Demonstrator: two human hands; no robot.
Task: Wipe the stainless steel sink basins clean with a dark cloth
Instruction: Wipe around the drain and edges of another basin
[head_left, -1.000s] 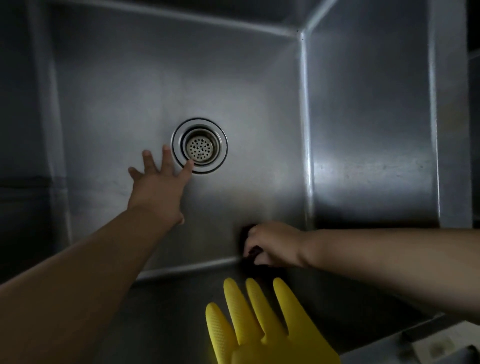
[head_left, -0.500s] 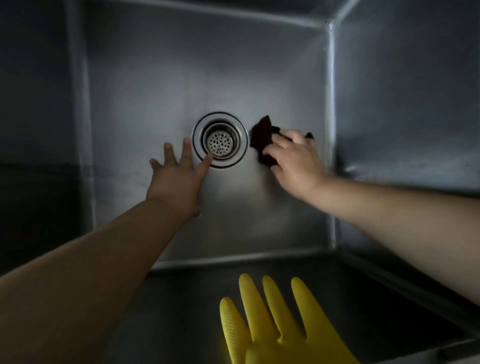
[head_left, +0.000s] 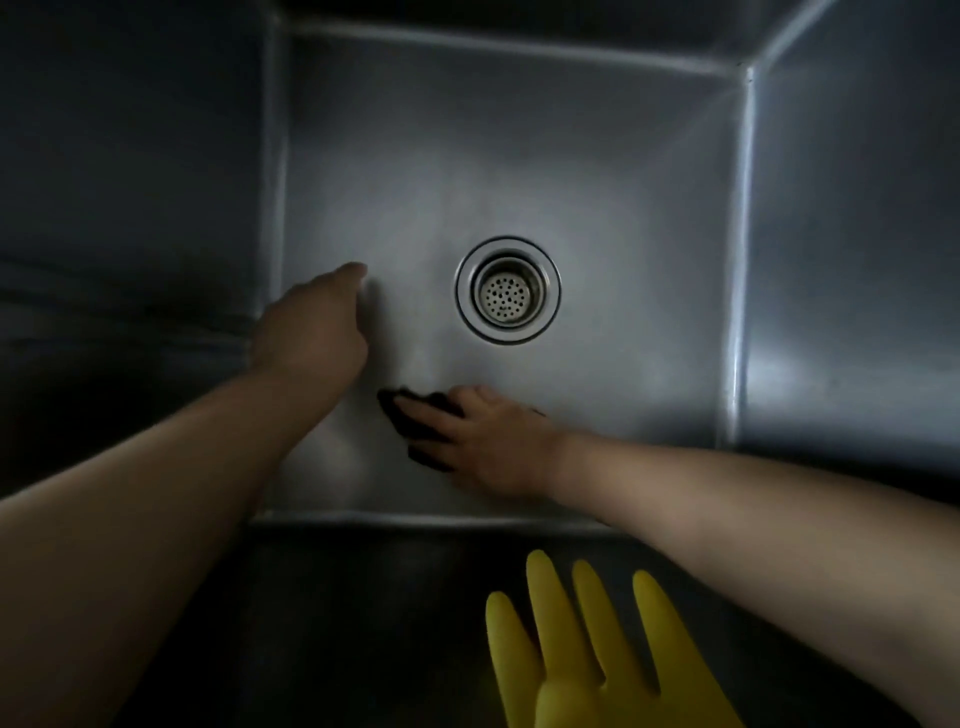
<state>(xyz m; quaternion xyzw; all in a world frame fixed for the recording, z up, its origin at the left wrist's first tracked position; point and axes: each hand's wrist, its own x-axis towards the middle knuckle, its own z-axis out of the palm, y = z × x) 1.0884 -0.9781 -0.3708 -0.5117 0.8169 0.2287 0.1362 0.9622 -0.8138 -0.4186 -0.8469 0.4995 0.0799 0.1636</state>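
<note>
Down on the floor of the stainless steel sink basin (head_left: 519, 171), near its front edge and a little toward the left of centre, the right hand (head_left: 488, 447) presses a dark cloth (head_left: 415, 431) flat against the metal, fingers spread over it and pointing left. Only the cloth's left part shows past the fingertips; the rest lies under the palm. Nearer the basin's left wall, the left hand (head_left: 311, 327) reaches in empty, fingers held together and loosely extended toward the back, apparently touching the floor, though contact is hard to judge. Between the two hands and farther back sits the round drain strainer (head_left: 507, 289), clear of both. At the front rim a yellow rubber glove (head_left: 587, 654) hangs with its fingers pointing up into the basin.
</note>
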